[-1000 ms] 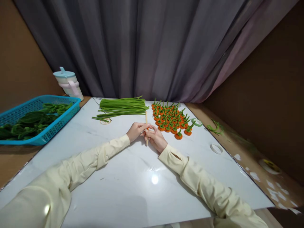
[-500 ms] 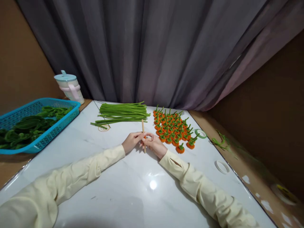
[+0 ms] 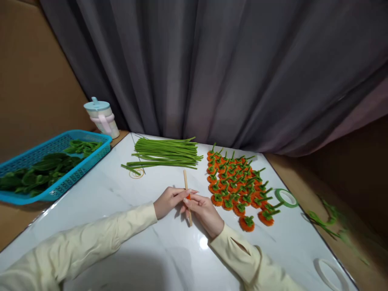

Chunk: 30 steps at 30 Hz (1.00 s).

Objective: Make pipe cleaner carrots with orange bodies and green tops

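Observation:
A thin wooden stick (image 3: 186, 178) stands nearly upright in the picture, between my two hands. My left hand (image 3: 167, 202) is closed on its middle, thumb and fingers pinching there. From the other side my right hand (image 3: 207, 214) pinches it at the same spot, its fingers meeting the left ones. A small orange fuzzy bit (image 3: 188, 197) shows on the stick between the fingertips; most of it is hidden. Right of my hands stand rows of orange fuzzy pumpkin-like pieces (image 3: 247, 223) with green stems. Beyond the hands lies a bundle of green pipe cleaners (image 3: 166, 151).
A blue basket (image 3: 107, 142) with green fuzzy leaves (image 3: 48, 163) stands at the left, a lidded cup (image 3: 104, 117) behind it. Thin wire loops (image 3: 136, 173) lie by the bundle. Green tape (image 3: 279, 196) and a white ring (image 3: 321, 268) lie right. A grey curtain (image 3: 212, 72) hangs behind.
The view has shifted, so the table's things sit lower and the right-hand ones farther right. Both hands still grip the stick, with the right fingers slightly more closed around its middle.

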Each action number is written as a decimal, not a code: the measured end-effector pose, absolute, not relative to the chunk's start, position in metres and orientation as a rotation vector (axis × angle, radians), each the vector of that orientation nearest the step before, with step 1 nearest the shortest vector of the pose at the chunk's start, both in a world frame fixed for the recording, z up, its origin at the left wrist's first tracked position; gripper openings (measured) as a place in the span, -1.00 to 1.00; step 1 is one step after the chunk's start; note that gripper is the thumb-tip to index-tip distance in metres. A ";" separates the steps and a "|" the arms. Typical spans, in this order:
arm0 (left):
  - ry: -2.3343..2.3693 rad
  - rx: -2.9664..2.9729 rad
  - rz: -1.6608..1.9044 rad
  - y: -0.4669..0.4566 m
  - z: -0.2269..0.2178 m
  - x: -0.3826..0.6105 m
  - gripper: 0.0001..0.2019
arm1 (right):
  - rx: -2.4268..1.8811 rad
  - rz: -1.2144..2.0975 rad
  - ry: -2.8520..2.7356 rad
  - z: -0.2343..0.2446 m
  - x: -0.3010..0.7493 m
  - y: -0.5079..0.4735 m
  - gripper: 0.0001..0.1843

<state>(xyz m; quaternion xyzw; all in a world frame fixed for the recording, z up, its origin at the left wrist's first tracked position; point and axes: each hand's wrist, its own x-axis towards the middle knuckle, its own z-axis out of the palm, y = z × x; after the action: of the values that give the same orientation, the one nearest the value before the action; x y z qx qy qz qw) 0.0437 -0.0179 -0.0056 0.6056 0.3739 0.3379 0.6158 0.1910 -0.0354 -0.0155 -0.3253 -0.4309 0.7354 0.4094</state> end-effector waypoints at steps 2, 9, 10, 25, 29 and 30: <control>0.868 1.396 0.766 -0.017 -0.009 0.043 -0.48 | -0.824 1.855 -1.089 -0.015 0.191 -0.035 -0.74; 0.913 1.506 0.767 -0.022 -0.009 0.044 -0.46 | -0.849 1.850 -1.063 -0.012 0.190 -0.038 -0.73; 0.906 1.522 0.764 -0.023 -0.008 0.044 -0.46 | -0.848 1.854 -1.062 -0.012 0.190 -0.038 -0.72; 0.897 1.608 0.673 -0.020 -0.009 0.043 -0.43 | -0.802 1.881 -0.949 -0.017 0.192 -0.036 -0.76; 0.887 1.418 0.659 -0.018 -0.010 0.044 -0.39 | -0.780 1.836 -1.018 -0.018 0.190 -0.036 -0.75; 0.892 1.380 0.664 -0.017 -0.010 0.044 -0.37 | -0.771 1.827 -1.022 -0.018 0.190 -0.035 -0.74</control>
<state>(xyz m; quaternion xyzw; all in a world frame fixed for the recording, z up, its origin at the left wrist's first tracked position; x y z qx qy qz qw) 0.0443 -0.0174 -0.0100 0.6030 0.3901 0.2903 0.6324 0.1897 -0.0352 -0.0183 -0.3105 -0.4115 0.7355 0.4397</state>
